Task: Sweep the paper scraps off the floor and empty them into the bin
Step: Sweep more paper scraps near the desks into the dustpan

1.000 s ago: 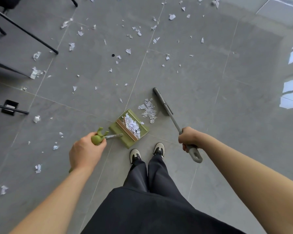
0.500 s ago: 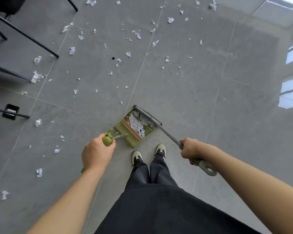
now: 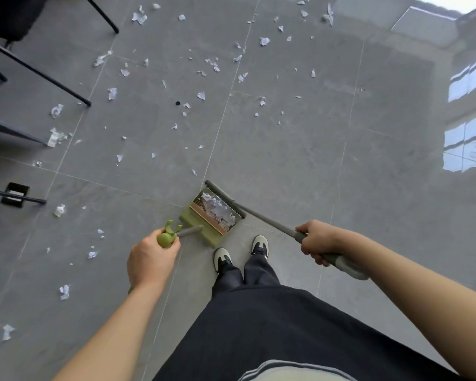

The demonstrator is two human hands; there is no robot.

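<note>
Nearest the camera, dark trousers point(image 3: 259, 325) and a pair of black-and-white shoes point(image 3: 241, 253) planted on the grey tiled floor point(image 3: 300, 149). At eight o'clock from the shoes, the left hand point(image 3: 151, 259) is wrapped tight round the green dustpan handle point(image 3: 173, 233), fingers curled under it. Out at three o'clock, the right hand point(image 3: 318, 242) is clenched on the grey broom handle point(image 3: 272, 225), fist closed around the shaft, the grip end poking out behind it.

Just ahead of the toes, at twelve o'clock, the green dustpan point(image 3: 204, 224) sits on the floor with a heap of white scraps point(image 3: 217, 210) inside. The broom head point(image 3: 223, 196) lies right along the pan's open mouth, touching its far edge.

Further out, from ten through one o'clock, loose paper scraps point(image 3: 201, 95) lie scattered across the tiles, more at nine o'clock near the left forearm. Far off at ten o'clock, black furniture legs point(image 3: 39, 70); at two o'clock, bright window reflections point(image 3: 467, 144) on the floor.
</note>
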